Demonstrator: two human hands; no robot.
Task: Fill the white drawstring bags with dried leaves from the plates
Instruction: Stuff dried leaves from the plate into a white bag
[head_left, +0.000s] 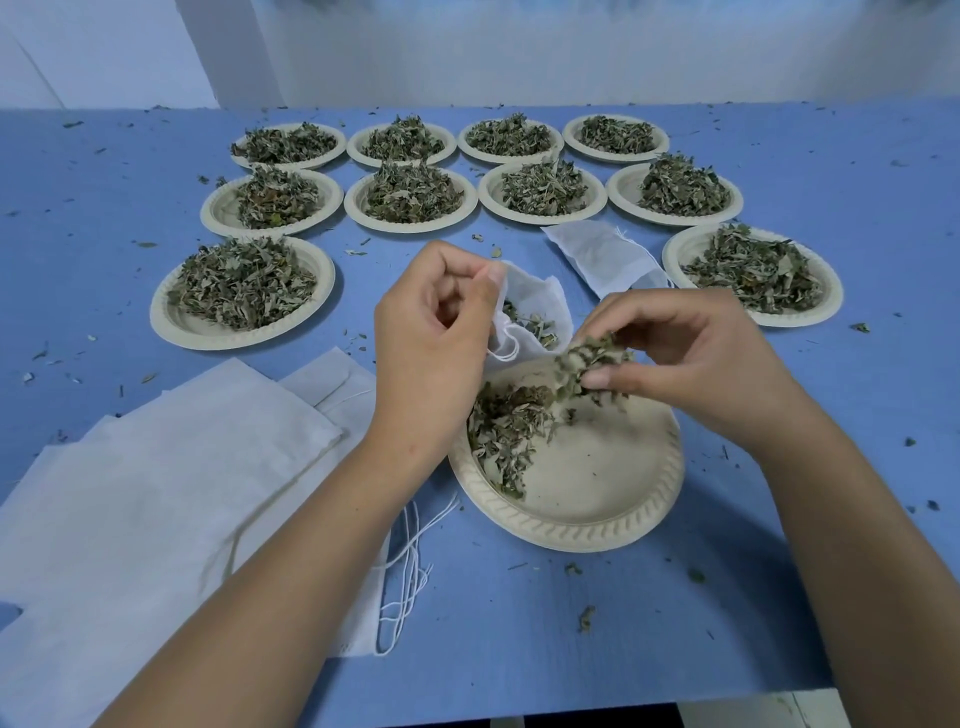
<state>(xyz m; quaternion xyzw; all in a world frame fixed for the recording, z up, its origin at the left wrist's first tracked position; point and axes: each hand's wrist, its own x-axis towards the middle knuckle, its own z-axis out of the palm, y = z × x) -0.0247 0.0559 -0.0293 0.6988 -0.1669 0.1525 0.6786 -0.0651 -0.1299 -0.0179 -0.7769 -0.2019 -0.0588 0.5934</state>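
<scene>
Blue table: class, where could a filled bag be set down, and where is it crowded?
Bare blue shows right of the near plate, past the right hand, and left of the far plates. Crowded: the plate rows, and the stacked white bags by the left hand.

The left hand (431, 332) pinches the rim of a white drawstring bag (540, 301), holding its mouth open above the nearest plate (613, 499). The right hand (691, 358) grips a clump of dried leaves (587, 366) just beside that mouth. Ten heaped plates (208, 335) stand further back on the blue desk (519, 623), with flat empty bags (156, 467) at the left
</scene>
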